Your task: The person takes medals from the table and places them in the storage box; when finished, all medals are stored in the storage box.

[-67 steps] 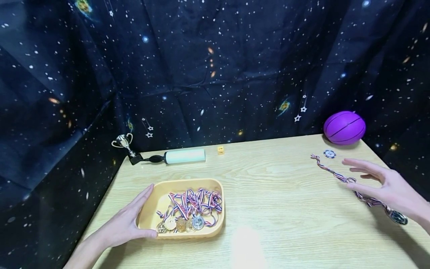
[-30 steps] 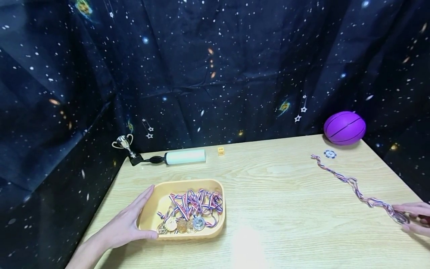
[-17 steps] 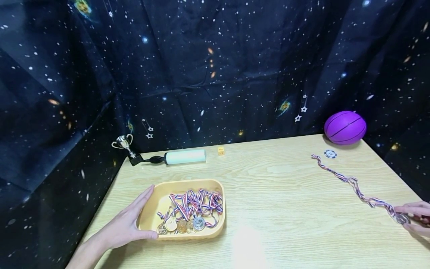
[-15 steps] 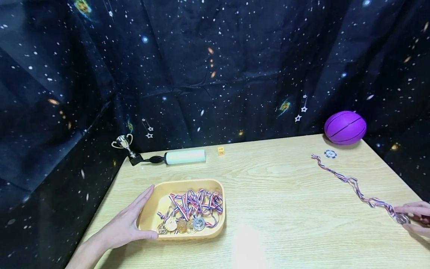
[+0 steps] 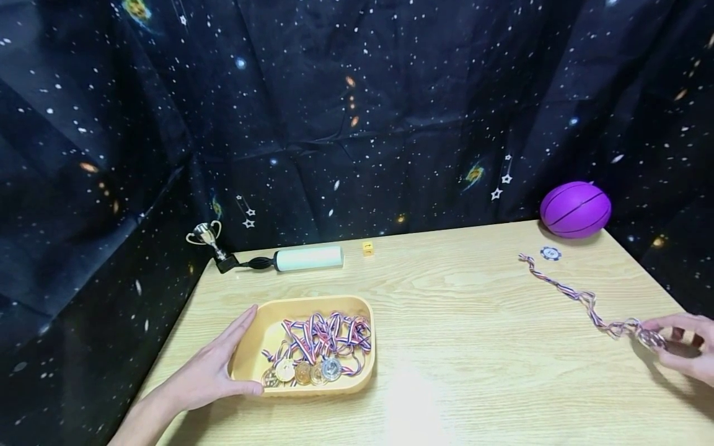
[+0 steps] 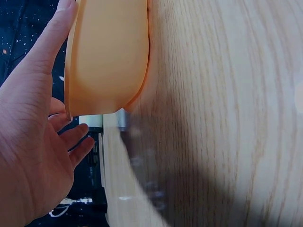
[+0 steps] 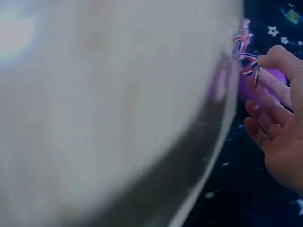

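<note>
My left hand [image 5: 209,371] holds the left end of a yellow plastic box [image 5: 365,371], fingers along the far corner and thumb at the front rim. In the left wrist view the box's outer wall [image 6: 109,56] shows beside the hand. Inside lie several gold, bronze and silver medals [image 5: 331,369] with tangled striped ribbons [image 5: 318,334]. At the right edge of the table, my right hand [image 5: 688,344] pinches another medal [image 5: 650,338] between thumb and fingers. The right wrist view shows this medal edge-on [image 7: 257,76]. Its striped ribbon [image 5: 566,290] trails away across the table.
Along the back are a small silver trophy cup [image 5: 205,234], a hand pump [image 5: 309,258] and a yellow cube [image 5: 367,249]. A purple ball [image 5: 576,209] and a poker chip [image 5: 550,253] lie at the back right. Dark starry cloth [image 5: 357,124] hangs behind the table.
My right hand came down onto the medal at the right, then raised it slightly and brought it a little left and away from me. My left hand and the box stayed put.
</note>
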Demonstrator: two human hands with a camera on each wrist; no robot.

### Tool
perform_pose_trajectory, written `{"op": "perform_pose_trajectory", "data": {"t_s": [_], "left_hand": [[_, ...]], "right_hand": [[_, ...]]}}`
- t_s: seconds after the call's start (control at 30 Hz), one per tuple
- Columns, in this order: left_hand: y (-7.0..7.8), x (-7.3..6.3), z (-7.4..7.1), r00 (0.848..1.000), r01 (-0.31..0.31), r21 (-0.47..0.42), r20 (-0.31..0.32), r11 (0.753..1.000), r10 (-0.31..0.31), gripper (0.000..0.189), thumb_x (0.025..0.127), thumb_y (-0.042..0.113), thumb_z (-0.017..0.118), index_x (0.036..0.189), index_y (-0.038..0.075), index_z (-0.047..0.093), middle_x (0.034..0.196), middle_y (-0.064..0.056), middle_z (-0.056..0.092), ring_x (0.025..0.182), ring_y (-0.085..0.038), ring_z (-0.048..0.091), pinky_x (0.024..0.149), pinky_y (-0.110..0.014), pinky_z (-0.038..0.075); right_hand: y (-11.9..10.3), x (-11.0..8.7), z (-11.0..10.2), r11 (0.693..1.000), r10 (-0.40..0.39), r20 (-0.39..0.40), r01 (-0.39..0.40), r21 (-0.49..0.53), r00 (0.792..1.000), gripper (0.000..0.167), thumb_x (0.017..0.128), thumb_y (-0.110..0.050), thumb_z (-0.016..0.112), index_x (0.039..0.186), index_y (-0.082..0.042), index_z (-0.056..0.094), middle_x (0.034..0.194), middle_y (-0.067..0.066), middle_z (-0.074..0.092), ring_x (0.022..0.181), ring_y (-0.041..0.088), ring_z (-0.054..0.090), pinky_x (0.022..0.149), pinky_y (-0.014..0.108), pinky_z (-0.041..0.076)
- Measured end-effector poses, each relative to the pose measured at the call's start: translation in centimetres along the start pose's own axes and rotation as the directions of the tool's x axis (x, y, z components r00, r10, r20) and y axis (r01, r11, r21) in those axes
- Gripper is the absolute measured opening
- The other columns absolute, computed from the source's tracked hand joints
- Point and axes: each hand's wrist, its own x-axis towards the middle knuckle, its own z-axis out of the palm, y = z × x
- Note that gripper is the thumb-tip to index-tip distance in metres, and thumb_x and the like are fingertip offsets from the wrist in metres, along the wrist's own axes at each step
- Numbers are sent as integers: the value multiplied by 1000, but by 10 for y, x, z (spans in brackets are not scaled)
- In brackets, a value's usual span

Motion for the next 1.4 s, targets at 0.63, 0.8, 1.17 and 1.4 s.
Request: {"op": "perform_pose_trajectory", "data": {"t_s": [0.63,0.8,1.17,1.4], "left_hand": [[0,0,-1,1000,-8,2,-2,1000,8,137,73,66,90,172,13,13,177,-11,18,156,-42,30,111,-6,8],[-1,0,-1,1000,-9,19,-3,1000,9,138,72,66,90,172,11,13,177,-11,18,155,-41,30,117,-16,14],[-1,1,-2,999,-30,18,-13,999,30,139,71,66,91,171,9,15,176,-13,20,155,-42,31,118,-18,14],[-1,2,-2,1000,-18,42,-7,999,18,140,70,67,91,171,7,15,176,-14,20,155,-42,31,119,-55,30]], "right_hand": [[-114,157,-10,996,-11,17,13,-88,1000,43,67,15,79,104,-9,79,80,-17,56,74,-4,47,60,11,36],[-147,191,-5,974,-7,116,33,-224,993,37,74,-3,87,107,-17,80,84,-14,59,80,-5,46,66,12,34],[-209,241,28,984,28,235,14,-177,972,34,82,-13,88,113,-25,80,98,4,69,75,10,58,62,10,42],[-245,268,50,986,-49,277,90,-137,960,28,85,-19,85,112,-25,80,93,0,65,80,19,54,65,24,39]]}}
